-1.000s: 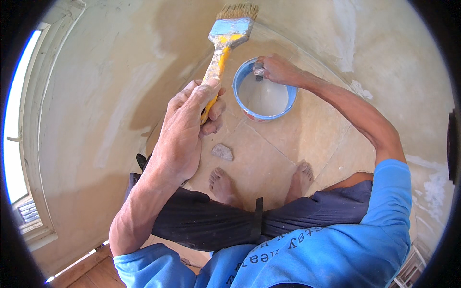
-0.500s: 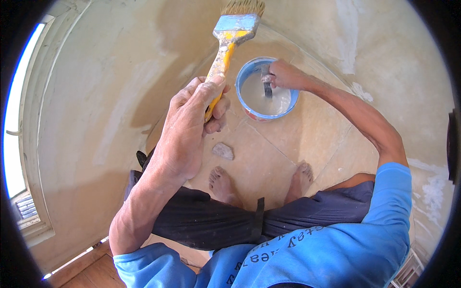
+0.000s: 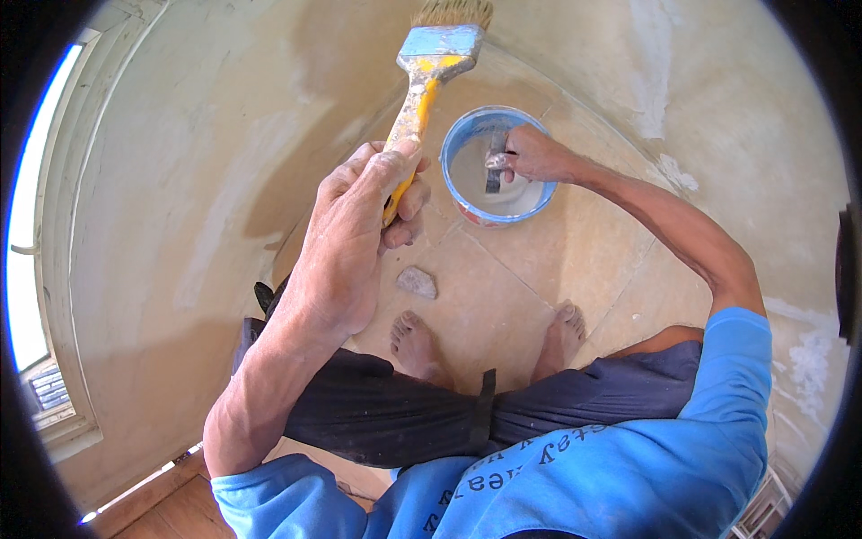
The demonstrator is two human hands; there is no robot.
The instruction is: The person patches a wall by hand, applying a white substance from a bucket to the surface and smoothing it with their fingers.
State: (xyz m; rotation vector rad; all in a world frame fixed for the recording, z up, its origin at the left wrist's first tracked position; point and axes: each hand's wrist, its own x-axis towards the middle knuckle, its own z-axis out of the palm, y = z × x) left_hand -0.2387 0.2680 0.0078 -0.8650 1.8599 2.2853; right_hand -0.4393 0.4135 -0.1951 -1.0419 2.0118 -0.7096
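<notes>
My left hand [image 3: 364, 198] is closed around the yellow, paint-crusted handle of a wide paintbrush [image 3: 429, 85]. Its blue-banded head points up and away, the bristles at the top edge of the view. To the right, my right hand [image 3: 532, 154] reaches over the rim of a blue bucket [image 3: 449, 193] on the floor. Pale, creamy liquid [image 3: 516, 198] covers the bucket's inside bottom. Pinched in my right fingers is a flat, dark scraper-like tool [image 3: 493, 182], held inside the bucket. Whether its lower end touches the liquid I cannot tell.
Between my bare feet and the bucket lies a small grey stone-like chunk [image 3: 417, 282] on the tiled floor [image 3: 512, 260]. Patchy beige walls [image 3: 215, 153] meet in a corner ahead. A bright window [image 3: 31, 225] stands at the far left.
My right hand has shifted slightly left and lower within the bucket, and the tool in it has changed its tilt. The left hand and paintbrush stay nearly still.
</notes>
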